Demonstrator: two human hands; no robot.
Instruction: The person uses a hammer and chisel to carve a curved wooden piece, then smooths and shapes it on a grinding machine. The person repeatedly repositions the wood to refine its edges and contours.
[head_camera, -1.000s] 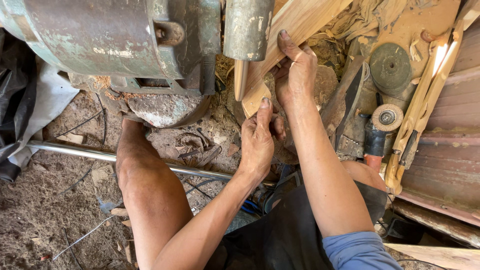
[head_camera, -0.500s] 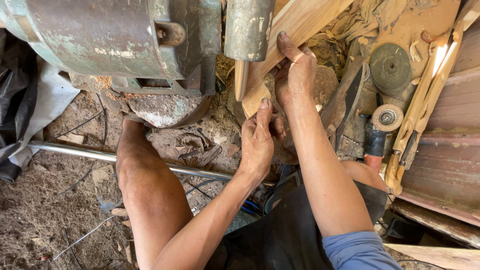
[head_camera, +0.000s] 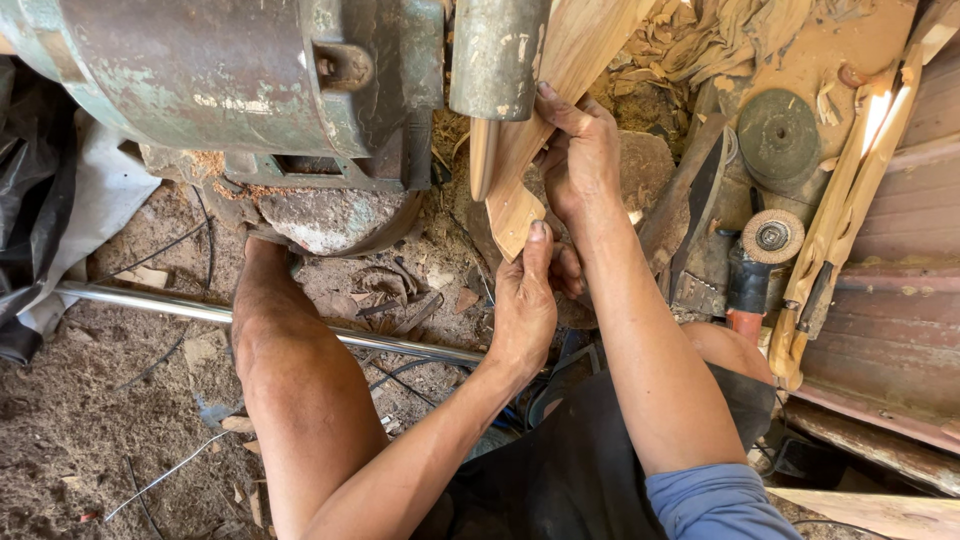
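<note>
A pale carved wooden piece (head_camera: 560, 100) is pressed against a worn grey cylinder (head_camera: 497, 55) that sticks out of a green, rusty machine (head_camera: 230, 70). My right hand (head_camera: 580, 160) grips the wooden piece from the right, fingers wrapped over its edge. My left hand (head_camera: 525, 300) holds the lower end of the same piece, thumb up along the wood. My bare left leg (head_camera: 290, 380) reaches toward the machine's base.
A metal pipe (head_camera: 150, 302) lies across the dirt floor. An angle grinder (head_camera: 755, 260) with a disc, a dark round disc (head_camera: 778, 133), wood shavings (head_camera: 720, 35) and curved wooden strips (head_camera: 850, 200) lie at the right. Black sheeting (head_camera: 30, 190) is at the left.
</note>
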